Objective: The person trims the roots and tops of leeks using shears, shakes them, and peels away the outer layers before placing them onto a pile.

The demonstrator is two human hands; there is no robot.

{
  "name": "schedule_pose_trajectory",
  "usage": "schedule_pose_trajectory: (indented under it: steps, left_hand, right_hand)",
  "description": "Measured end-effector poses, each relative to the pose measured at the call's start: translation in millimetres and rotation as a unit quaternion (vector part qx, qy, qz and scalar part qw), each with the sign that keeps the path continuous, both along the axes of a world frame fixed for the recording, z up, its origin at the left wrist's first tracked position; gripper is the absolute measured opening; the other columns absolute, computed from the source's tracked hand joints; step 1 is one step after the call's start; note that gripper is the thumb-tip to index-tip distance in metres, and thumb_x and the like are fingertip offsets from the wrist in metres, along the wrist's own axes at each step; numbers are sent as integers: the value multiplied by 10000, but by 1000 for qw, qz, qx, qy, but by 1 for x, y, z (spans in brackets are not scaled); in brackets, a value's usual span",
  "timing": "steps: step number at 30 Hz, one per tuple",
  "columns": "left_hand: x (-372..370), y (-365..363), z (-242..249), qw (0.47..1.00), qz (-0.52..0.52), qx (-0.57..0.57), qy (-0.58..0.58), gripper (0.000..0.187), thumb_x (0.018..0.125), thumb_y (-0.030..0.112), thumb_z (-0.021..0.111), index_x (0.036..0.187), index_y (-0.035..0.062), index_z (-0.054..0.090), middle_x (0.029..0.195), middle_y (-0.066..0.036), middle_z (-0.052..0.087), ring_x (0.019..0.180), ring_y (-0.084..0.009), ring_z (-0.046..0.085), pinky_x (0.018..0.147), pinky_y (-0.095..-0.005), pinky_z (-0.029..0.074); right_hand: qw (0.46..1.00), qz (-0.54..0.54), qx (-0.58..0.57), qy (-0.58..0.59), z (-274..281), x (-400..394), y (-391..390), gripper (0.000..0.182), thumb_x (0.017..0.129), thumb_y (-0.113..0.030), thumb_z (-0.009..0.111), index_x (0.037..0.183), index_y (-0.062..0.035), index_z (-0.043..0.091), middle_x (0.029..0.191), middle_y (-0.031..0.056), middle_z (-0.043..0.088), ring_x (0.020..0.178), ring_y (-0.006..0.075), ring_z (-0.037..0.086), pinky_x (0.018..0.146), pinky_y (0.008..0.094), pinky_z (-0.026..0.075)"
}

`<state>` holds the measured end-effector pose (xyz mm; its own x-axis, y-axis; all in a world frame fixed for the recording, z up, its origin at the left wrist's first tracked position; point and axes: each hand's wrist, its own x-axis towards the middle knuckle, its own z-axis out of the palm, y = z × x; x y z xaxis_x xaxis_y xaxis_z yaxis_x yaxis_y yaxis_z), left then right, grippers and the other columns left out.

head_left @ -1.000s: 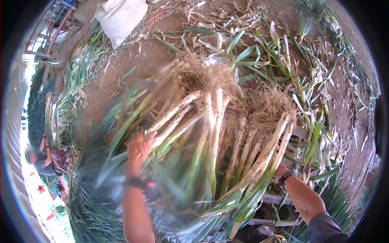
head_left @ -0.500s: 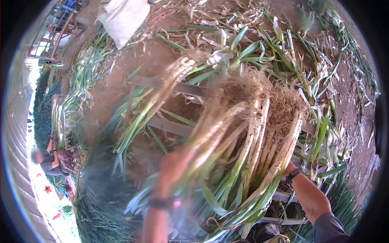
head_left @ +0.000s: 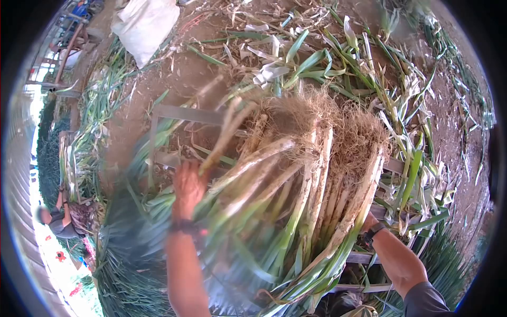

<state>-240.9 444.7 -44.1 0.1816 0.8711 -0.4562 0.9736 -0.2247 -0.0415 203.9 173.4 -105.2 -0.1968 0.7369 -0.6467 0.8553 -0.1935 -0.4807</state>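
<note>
Bundle: leeks (head_left: 311, 179), one big bunch, too many stalks to be counted, laid on a metal frame (head_left: 185, 113); long axis runs away from the person, roots far.
Left hand (head_left: 189, 182): closed on blurred stalks at the bundle's left edge.
Right hand (head_left: 368, 222): mostly hidden under the bundle's right side, grip cannot be told.
Nearer hand: both are touching.

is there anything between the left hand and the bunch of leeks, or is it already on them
Nothing visible stands between them. The left hand is already against the left side of the leek bunch, gripping blurred stalks. The right hand is mostly hidden behind the bunch's right edge; only its wrist with a watch shows.
</note>
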Motion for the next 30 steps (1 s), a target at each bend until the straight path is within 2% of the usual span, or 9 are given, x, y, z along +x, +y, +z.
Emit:
schedule_pose_trajectory:
  steps: [3, 6, 11, 13, 17, 18, 21, 27, 30]
  left_hand:
    - [1, -27, 0, 979, 100, -76, -161, 609, 997, 512, 503, 1448, 104, 481, 1159, -234, 641, 1052, -394, 650, 893, -495, 493]
    - [18, -55, 29, 937, 228, -169, -204, 686, 1004, 605, 386, 1519, 153, 408, 1417, -246, 552, 1172, -394, 627, 1079, -474, 428]
    - [10, -83, 26, 924, 180, -160, -298, 529, 1003, 444, 458, 1289, 25, 608, 1256, -247, 632, 1126, -371, 626, 972, -403, 445]
    - [18, -69, 32, 903, 251, -214, -276, 506, 1001, 434, 470, 1241, 20, 635, 1201, -230, 656, 1097, -384, 627, 934, -401, 460]
    - [6, -77, -10, 977, -13, 74, -200, 346, 989, 307, 543, 1081, 5, 684, 1014, -213, 687, 994, -407, 634, 847, -446, 489]
    - [6, -81, -16, 978, 72, 51, -187, 280, 977, 234, 528, 1115, 38, 671, 1066, -197, 681, 1050, -375, 639, 904, -505, 485]
    - [4, -74, -20, 974, 96, 39, -203, 247, 968, 199, 545, 1106, 33, 665, 1079, -183, 681, 1075, -365, 629, 889, -496, 492]
    - [-17, -74, -29, 970, 144, 63, -185, 416, 1001, 363, 534, 1221, 26, 638, 1212, -236, 643, 1129, -414, 590, 987, -493, 444]
    - [8, -78, 27, 962, 189, 62, -188, 492, 1031, 365, 517, 1367, 6, 549, 1372, -239, 559, 1287, -376, 505, 1111, -468, 360]
  right_hand:
    - [1000, -3, 1, 5, -1, -1, -1, 331, 1021, -117, 504, 1347, -78, 548, 1260, 77, 629, 1085, 190, 610, 973, 331, 499]
    - [1000, -1, 0, 7, -1, -1, 0, 330, 1020, -113, 505, 1345, -76, 548, 1253, 77, 632, 1078, 188, 613, 966, 329, 503]
    - [1000, 4, -7, 1, 1, 0, 3, 329, 1019, -107, 508, 1343, -72, 548, 1242, 77, 636, 1068, 184, 616, 956, 327, 508]
    - [1000, 2, -11, 3, 2, 0, 2, 328, 1018, -105, 509, 1342, -71, 549, 1238, 77, 638, 1063, 183, 618, 952, 326, 511]
    - [1000, 5, -18, 2, 2, 0, 3, 327, 1017, -100, 511, 1340, -68, 549, 1229, 77, 642, 1055, 180, 621, 944, 323, 515]
    - [1000, 6, -20, 2, 2, 0, 2, 327, 1017, -99, 511, 1340, -67, 549, 1227, 77, 642, 1053, 180, 622, 942, 323, 516]
    - [1000, 9, -20, 2, 2, 0, 4, 326, 1016, -95, 512, 1338, -65, 549, 1220, 77, 645, 1046, 178, 624, 935, 321, 520]
    - [1000, -1, -5, 13, 6, -3, 3, 324, 1014, -88, 515, 1335, -60, 550, 1207, 77, 651, 1033, 174, 629, 923, 318, 527]
    - [1000, -12, 3, 19, 10, -3, 5, 323, 1014, -84, 517, 1334, -58, 550, 1201, 77, 653, 1027, 172, 631, 917, 316, 530]
